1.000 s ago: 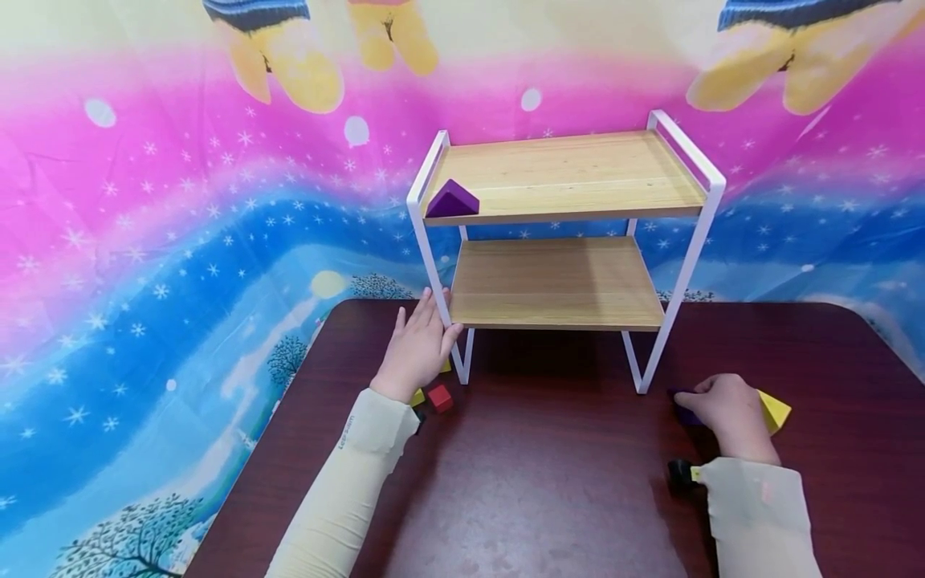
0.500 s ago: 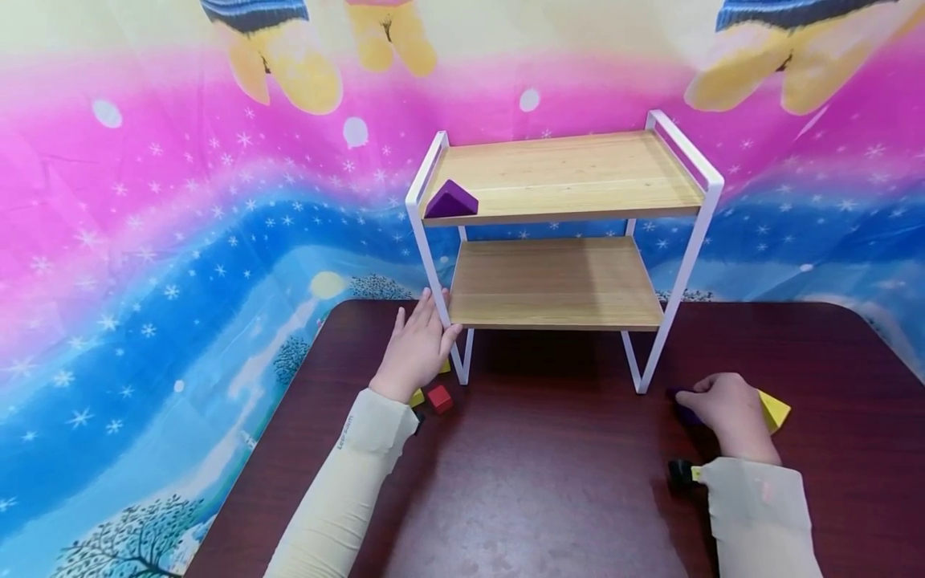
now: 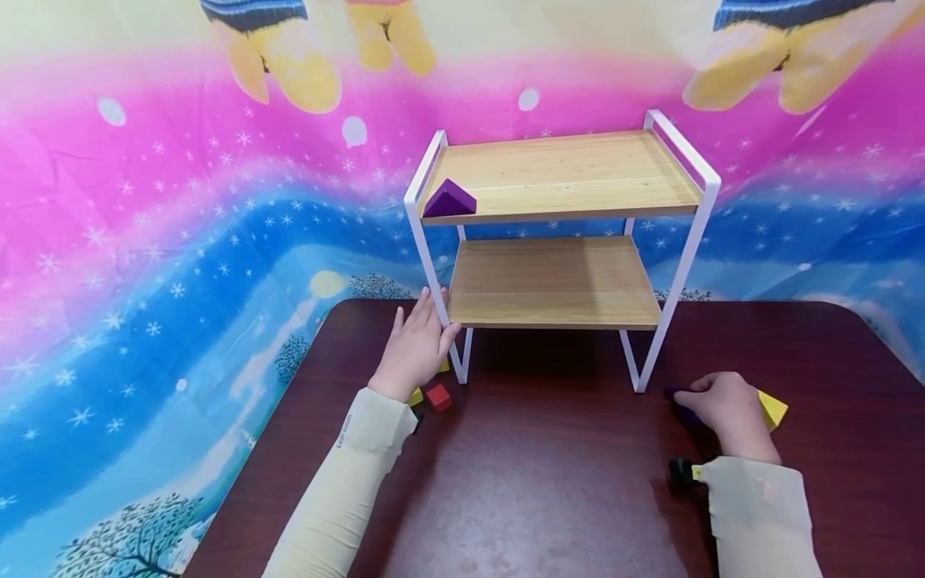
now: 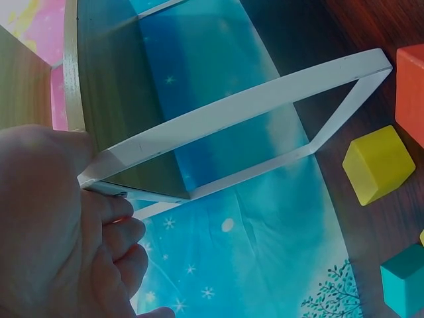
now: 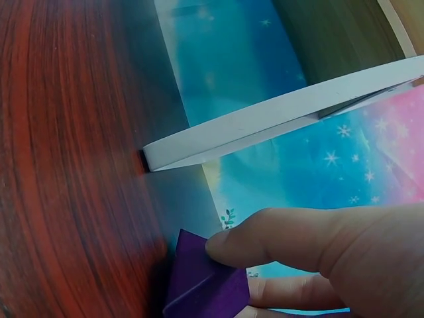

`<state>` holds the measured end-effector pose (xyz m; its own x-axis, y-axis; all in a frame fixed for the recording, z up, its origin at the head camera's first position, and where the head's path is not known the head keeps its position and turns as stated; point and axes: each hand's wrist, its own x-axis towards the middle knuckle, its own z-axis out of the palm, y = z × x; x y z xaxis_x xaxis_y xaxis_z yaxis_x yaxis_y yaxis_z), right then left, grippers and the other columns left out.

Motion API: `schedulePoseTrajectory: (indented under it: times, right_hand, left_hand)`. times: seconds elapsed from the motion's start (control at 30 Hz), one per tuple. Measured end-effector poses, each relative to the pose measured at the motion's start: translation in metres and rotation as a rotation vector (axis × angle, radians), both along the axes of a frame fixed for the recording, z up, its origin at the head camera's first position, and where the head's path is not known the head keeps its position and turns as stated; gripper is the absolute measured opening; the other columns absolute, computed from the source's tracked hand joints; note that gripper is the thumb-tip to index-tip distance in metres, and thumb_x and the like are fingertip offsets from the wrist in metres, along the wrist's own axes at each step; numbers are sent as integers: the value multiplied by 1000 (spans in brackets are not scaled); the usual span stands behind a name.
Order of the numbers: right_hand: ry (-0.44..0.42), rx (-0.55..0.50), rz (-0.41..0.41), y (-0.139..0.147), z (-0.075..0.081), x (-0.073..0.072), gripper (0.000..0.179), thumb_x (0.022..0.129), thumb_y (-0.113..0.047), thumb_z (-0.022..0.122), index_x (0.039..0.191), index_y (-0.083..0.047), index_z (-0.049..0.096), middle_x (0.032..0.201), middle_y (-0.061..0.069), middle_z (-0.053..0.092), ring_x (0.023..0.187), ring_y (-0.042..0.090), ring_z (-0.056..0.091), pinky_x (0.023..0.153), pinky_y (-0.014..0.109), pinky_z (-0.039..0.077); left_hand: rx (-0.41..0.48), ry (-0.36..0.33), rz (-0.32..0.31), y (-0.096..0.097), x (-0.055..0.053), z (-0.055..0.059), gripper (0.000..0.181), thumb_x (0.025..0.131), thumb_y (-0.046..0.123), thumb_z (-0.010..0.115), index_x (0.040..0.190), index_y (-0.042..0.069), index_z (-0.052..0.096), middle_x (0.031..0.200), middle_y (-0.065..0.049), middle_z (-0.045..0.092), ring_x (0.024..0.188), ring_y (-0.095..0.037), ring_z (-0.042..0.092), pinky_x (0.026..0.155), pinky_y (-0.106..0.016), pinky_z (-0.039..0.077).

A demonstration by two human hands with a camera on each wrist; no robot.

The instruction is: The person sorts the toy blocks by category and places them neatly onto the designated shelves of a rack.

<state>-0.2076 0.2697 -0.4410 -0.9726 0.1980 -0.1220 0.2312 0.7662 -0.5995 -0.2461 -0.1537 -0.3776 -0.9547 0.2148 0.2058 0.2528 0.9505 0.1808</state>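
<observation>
A two-tier shelf rack [image 3: 556,281] with light wood boards and a white metal frame stands on the dark table. My left hand [image 3: 410,353] rests against its front left leg at the lower board, fingers extended along the outer side and thumb across the front. Right of the rack, my right hand [image 3: 733,409] pinches a purple triangular block [image 5: 209,281] low over the table, thumb on its top face. Much of that block is hidden by the hand in the head view. Another purple triangular block [image 3: 450,199] sits at the upper board's front left corner.
Beside my right hand lies a yellow block [image 3: 772,410], partly covered. By the rack's left leg are a red cube [image 3: 438,397], a yellow cube [image 4: 377,164] and a teal cube [image 4: 404,281]. A printed snow-scene cloth [image 3: 217,201] hangs behind the table [image 3: 549,490].
The purple block under my right hand has turned and tilted slightly in the fingers. My left hand holds its place at the rack.
</observation>
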Motion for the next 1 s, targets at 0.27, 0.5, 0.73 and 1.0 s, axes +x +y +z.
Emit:
schedulePoseTrajectory:
  times: [0.27, 0.5, 0.73, 1.0]
  right_hand:
    - [16, 23, 18, 0, 0, -1, 41, 77, -19, 76, 99, 14, 65, 90, 29, 63, 74, 33, 58, 60, 44, 52]
    - [29, 25, 8, -2, 2, -1, 43, 78, -19, 76, 103, 13, 63, 95, 31, 62, 76, 35, 57, 62, 45, 52]
    - [70, 29, 11, -3, 6, 0, 44, 79, -18, 75, 107, 13, 61, 99, 32, 60, 81, 38, 57, 64, 48, 52]
    - [83, 27, 23, -4, 11, 2, 45, 80, -18, 75, 110, 12, 60, 103, 33, 58, 85, 41, 55, 64, 47, 52]
  left_hand:
    - [3, -3, 1, 0, -1, 0, 65, 98, 51, 33, 152, 20, 14, 156, 1, 13, 143, -14, 0, 112, -53, 2]
    - [-8, -6, 4, 0, 0, 1, 65, 98, 52, 32, 152, 20, 14, 156, 0, 14, 143, -17, 3, 111, -53, 3]
    - [-11, 1, 4, 0, 0, 1, 65, 98, 51, 32, 152, 20, 14, 156, -1, 14, 144, -18, 5, 111, -54, 4]
    - [-16, -6, 7, 0, 0, 1, 65, 98, 52, 30, 152, 20, 13, 156, -1, 14, 144, -18, 4, 111, -54, 4]
